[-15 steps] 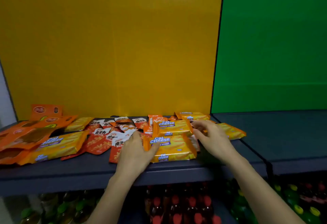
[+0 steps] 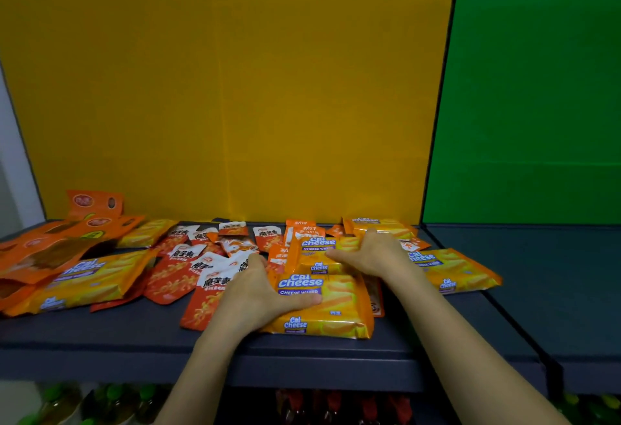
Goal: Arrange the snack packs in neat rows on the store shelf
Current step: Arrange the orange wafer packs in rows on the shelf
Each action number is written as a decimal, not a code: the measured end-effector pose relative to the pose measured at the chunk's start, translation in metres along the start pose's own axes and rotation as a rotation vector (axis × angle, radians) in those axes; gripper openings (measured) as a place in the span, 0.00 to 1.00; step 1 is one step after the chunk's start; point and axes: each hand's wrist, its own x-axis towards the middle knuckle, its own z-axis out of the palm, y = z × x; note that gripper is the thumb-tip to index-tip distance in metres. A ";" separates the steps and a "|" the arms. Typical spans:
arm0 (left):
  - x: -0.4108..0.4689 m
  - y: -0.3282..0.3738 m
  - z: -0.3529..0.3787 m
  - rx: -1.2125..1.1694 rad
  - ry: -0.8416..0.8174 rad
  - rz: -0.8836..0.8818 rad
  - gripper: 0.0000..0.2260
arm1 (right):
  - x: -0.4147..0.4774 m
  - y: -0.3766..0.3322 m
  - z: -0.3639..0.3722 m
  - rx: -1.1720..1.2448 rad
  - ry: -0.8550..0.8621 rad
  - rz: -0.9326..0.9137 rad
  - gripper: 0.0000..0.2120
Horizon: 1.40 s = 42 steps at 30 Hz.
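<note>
Several yellow Cal Cheese wafer packs lie among a loose spread of snack packs on the dark grey shelf (image 2: 100, 334). My left hand (image 2: 258, 293) grips the left end of the front Cal Cheese pack (image 2: 339, 307), its thumb lying across the top. Just behind it, my right hand (image 2: 373, 256) holds the right end of a second Cal Cheese pack (image 2: 316, 250), thumb over the pack's face. Further yellow packs lie at the left (image 2: 90, 276), at the right (image 2: 453, 270) and at the back (image 2: 379, 226). Red and white sachets (image 2: 181, 276) are scattered in the middle.
Orange pouches (image 2: 40, 250) are piled at the shelf's left end. A yellow back panel (image 2: 235, 88) rises behind the shelf. To the right, a neighbouring dark shelf (image 2: 554, 273) stands before a green panel. Bottles (image 2: 302, 404) fill the level below.
My right hand has slid left onto the second yellow pack. The left thumb now reaches further across the front pack, which sits slightly nearer the shelf's front edge.
</note>
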 end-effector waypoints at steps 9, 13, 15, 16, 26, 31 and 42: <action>0.015 -0.006 -0.003 -0.138 -0.159 0.008 0.40 | 0.011 -0.005 0.000 0.192 -0.103 0.047 0.54; 0.015 -0.011 -0.005 -0.298 -0.215 -0.023 0.44 | 0.012 -0.004 0.002 0.295 -0.038 0.063 0.45; 0.012 -0.012 -0.008 -0.386 -0.226 -0.020 0.40 | 0.014 -0.004 0.002 0.338 -0.011 0.043 0.36; 0.012 -0.013 -0.009 -0.430 -0.230 -0.020 0.35 | 0.014 -0.004 0.002 0.357 -0.001 0.032 0.33; 0.008 -0.017 -0.012 -0.580 -0.325 0.084 0.16 | -0.003 0.000 0.004 0.597 0.214 -0.023 0.31; 0.002 -0.022 -0.013 -0.648 -0.290 0.115 0.22 | -0.014 0.006 -0.002 0.754 0.356 -0.003 0.25; 0.007 -0.019 -0.014 -0.944 -0.228 0.148 0.29 | -0.076 0.065 -0.041 1.220 0.551 0.162 0.12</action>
